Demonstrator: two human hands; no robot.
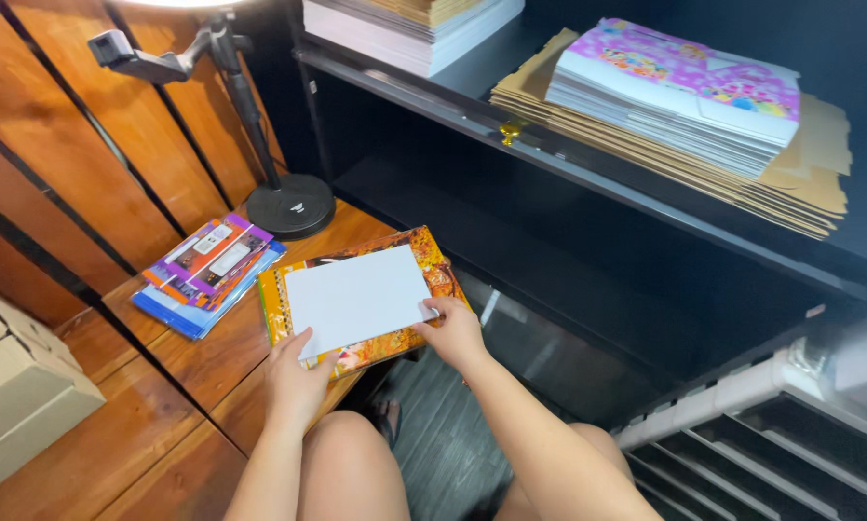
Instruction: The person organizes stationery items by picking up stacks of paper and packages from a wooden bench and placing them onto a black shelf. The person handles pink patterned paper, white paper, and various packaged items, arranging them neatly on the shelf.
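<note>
- Head view: white sheet (358,297) lies flat on an orange patterned stack (432,253), which sits on the wooden bench (216,362).
- left hand (297,378): at the sheet's near-left corner, thumb on top of the sheet, fingers curled under the stack edge. Pinching sheet and stack together.
- right hand (456,333): at the sheet's right edge, fingertips pressed on the sheet's corner, the rest of the fingers bent loosely. Touching it; can't tell if it has hold of the edge.
- Left of the sheet: smaller pile of purple and blue flat packs (207,275), on the same bench, just apart from the orange stack.
- Behind the sheet: round black lamp base (291,205), its stand rising past the packs.
- Far left of the sheet: cardboard box (21,386), well apart.
- Above and right of the sheet: dark shelf (588,174) carrying stacked flat cardboard (810,183) with a pink printed stack (684,82) on top.
</note>
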